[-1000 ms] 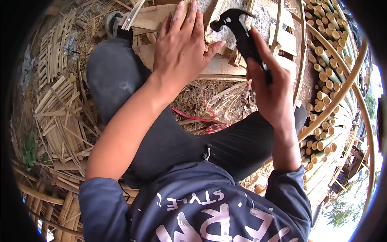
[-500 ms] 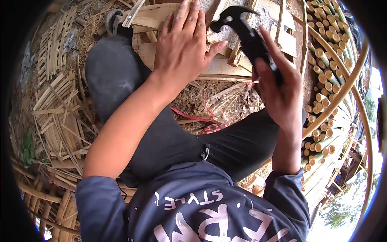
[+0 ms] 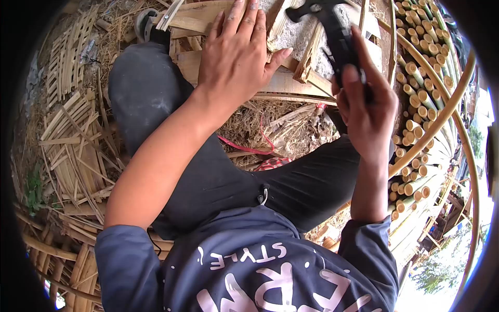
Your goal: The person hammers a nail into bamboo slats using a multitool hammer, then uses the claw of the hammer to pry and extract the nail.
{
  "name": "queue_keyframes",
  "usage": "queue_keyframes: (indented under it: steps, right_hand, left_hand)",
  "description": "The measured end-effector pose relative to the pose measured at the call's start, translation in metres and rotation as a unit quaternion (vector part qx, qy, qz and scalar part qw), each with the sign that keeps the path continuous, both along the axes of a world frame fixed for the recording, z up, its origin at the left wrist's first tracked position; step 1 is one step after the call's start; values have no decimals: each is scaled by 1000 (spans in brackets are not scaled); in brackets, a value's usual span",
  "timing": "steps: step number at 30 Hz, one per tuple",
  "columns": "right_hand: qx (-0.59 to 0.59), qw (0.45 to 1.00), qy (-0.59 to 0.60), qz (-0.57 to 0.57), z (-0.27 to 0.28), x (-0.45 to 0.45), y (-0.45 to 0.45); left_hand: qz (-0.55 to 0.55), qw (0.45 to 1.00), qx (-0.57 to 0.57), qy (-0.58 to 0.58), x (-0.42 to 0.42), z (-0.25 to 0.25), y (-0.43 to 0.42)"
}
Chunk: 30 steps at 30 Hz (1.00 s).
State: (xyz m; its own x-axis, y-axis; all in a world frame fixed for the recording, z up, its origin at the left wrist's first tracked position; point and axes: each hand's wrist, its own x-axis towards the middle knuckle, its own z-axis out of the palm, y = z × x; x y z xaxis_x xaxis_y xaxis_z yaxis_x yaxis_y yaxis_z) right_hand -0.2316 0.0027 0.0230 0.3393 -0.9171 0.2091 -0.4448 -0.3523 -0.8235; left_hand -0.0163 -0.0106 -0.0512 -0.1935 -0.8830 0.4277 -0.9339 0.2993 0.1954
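Note:
My left hand [image 3: 235, 60] lies flat, fingers together and stretched forward, thumb out to the right, on pale bamboo slats [image 3: 286, 86] at the top of the view. What lies beneath the palm is hidden. Wrapped round the handle of a black claw hammer [image 3: 340, 44] is my right hand [image 3: 368, 112]. The hammer is slightly blurred, its head pointing away from me and to the right of my left hand. Below it, a split bamboo strip [image 3: 313, 52] crosses the slatwork beside a rough grey surface [image 3: 299, 32].
Cut bamboo poles [image 3: 418, 112] are stacked at the right, with a long bent pole [image 3: 442, 130] crossing before them. Bamboo offcuts [image 3: 80, 156] and a woven panel [image 3: 67, 62] lie at the left. A pink strap [image 3: 247, 148] rests on the straw-strewn ground between my legs.
The hammer and my right hand have shifted a little to the right, the hammer head also farther up the view. My left hand stays almost where it was on the slats.

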Motion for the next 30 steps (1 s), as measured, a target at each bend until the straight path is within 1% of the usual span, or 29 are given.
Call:
queue_keyframes:
  steps: [1,2,3,4,6,7,8,9,10,11,12,14,15,17,18,19,21,24,25,26,27,28,29,30]
  right_hand:
    - [28,991,-118,-53,4,3,1]
    - [-67,975,-150,-152,-9,21,4]
    - [-57,981,-127,-135,-13,20,5]
    - [17,998,-17,-53,-11,10,1]
    - [26,992,122,15,-5,0,-6]
    - [82,996,-10,-47,4,1,-3]
    - [22,990,-119,-70,-1,6,-6]
    - [-31,969,-226,-97,-7,12,-2]
    - [-19,973,-178,-144,-8,17,6]
    - [-34,997,67,-31,-8,1,-4]
    - [-37,996,82,13,-9,2,-7]
    - [62,997,18,-34,5,4,2]
    - [3,991,-103,-82,1,10,3]
    - [-60,978,-155,-127,-16,20,6]
    - [26,997,-47,-62,-14,11,3]
    - [94,993,73,18,-10,3,-1]
    - [35,998,-4,-51,0,-1,1]
    - [-41,990,-114,-66,-9,9,2]
    - [-36,998,39,-35,-6,7,-3]
    - [103,991,79,11,-1,9,3]
    - [40,995,87,16,-2,10,3]
    - [40,999,-14,-23,2,9,4]
    - [44,990,-117,-59,2,9,5]
    - [-31,978,-146,-146,-6,21,7]
  left_hand:
    - [6,1000,0,4,0,-3,-2]
    - [11,1000,6,7,0,-7,-1]
    - [13,1000,14,10,-1,-10,1]
    - [16,1000,2,8,-2,-10,0]
    - [9,1000,10,1,-2,-8,2]
    - [14,1000,9,-3,-1,-7,0]
    - [15,1000,11,-8,0,-8,-1]
    - [18,1000,10,-1,0,-11,0]
    - [17,1000,9,5,0,-14,1]
    - [20,1000,1,11,-1,-15,-1]
    - [23,1000,5,-5,-3,-10,-3]
    - [12,1000,8,-4,-4,-8,-2]
    - [14,1000,7,-7,-1,-10,-3]
    - [23,1000,16,-11,-2,-13,1]
    - [29,999,12,-14,-2,-13,2]
    - [32,999,3,-17,-3,-12,-1]
    - [24,1000,-5,-19,-2,-11,-5]
    - [25,1000,8,1,-2,-15,-3]
    - [29,1000,-1,-1,-1,-15,-3]
    - [31,999,-15,-2,0,-13,-4]
    - [24,1000,-19,3,-3,-10,-2]
    - [9,1000,-10,-5,-2,-8,-2]
    - [14,1000,0,-3,-2,-8,-3]
    - [20,1000,-2,0,-1,-12,-3]
